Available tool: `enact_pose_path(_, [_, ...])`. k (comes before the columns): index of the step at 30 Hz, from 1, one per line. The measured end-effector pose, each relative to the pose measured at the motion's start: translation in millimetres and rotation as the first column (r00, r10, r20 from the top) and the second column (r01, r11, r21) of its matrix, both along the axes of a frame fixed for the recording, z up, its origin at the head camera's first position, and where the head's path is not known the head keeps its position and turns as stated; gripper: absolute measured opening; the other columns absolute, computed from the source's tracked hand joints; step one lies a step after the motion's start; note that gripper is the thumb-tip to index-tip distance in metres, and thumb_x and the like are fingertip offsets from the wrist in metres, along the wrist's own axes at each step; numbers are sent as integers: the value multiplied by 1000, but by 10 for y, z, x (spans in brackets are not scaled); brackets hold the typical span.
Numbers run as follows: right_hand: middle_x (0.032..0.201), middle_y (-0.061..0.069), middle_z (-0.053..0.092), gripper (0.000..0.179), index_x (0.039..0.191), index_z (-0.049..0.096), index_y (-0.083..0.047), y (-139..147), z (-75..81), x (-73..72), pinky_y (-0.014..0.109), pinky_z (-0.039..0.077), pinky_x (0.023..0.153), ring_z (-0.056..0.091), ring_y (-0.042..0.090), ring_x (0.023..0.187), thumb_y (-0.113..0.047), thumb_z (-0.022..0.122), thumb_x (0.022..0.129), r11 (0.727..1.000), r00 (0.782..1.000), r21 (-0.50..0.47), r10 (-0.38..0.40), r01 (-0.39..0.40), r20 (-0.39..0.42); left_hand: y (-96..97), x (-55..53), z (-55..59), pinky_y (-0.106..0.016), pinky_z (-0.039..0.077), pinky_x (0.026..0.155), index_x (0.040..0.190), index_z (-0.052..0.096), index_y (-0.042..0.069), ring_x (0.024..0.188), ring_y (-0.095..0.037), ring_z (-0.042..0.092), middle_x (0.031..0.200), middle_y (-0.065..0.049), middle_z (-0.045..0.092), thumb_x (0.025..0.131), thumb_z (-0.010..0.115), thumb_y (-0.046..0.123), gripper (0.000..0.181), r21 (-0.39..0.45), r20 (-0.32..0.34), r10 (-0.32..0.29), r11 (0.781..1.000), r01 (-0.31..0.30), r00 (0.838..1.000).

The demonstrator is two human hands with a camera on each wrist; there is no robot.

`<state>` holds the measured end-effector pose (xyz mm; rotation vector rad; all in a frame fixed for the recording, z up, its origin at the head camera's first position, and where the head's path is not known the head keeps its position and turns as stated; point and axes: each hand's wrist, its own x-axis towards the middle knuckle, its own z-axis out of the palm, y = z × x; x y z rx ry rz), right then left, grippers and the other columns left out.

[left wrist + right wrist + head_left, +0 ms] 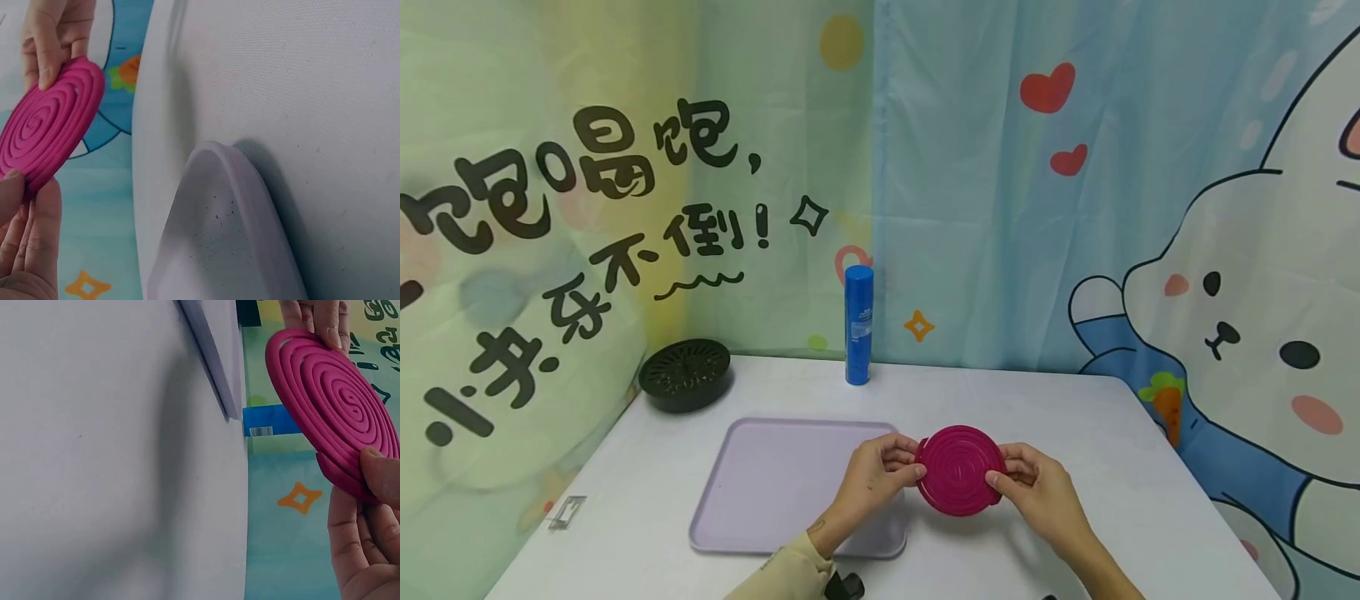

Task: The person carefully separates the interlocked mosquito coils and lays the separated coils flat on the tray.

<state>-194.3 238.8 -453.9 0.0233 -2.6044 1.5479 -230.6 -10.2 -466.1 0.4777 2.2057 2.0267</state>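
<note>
A magenta mosquito coil [961,471], a flat disc with spiral grooves, is held up above the table between both hands. My left hand [880,477] pinches its left edge, thumb on the near face and fingers behind. On the opposite edge, my right hand [1039,493] pinches it the same way. The wrist views show the coil [47,128] tilted and well off the tabletop, its rings [337,400] still nested together. Below and left of it lies a pale purple tray [737,492], partly covered by the left forearm.
A round black slotted coil holder [687,375] sits at the table's back left corner. Near the back edge stands a blue spray can [859,325]. A small metal piece [567,512] lies by the left edge. Printed curtains hang behind the white table [1097,442].
</note>
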Motion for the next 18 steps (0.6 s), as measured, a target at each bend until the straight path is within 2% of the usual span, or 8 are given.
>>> enact_pose_path(9, [98,11,75,35,119,64,-2,-65,-6,-15,17,57,77,71,12,83,-11,78,89,998,997,-49,-36,33,-67,12,-11,-7,-25,61,70,104,71,-6,77,-15,72,90,-17,74,86,75,-4,19,41,23,32,999,-33,999])
enact_pose_path(18, [98,12,73,29,116,66,-1,-100,-27,-35,17,58,76,71,11,82,-13,76,92,994,995,-92,-58,50,-86,0,-28,32,-24,61,68,103,72,-5,79,-22,73,90,-19,74,85,77,-3,18,65,-37,98,993,-95,995])
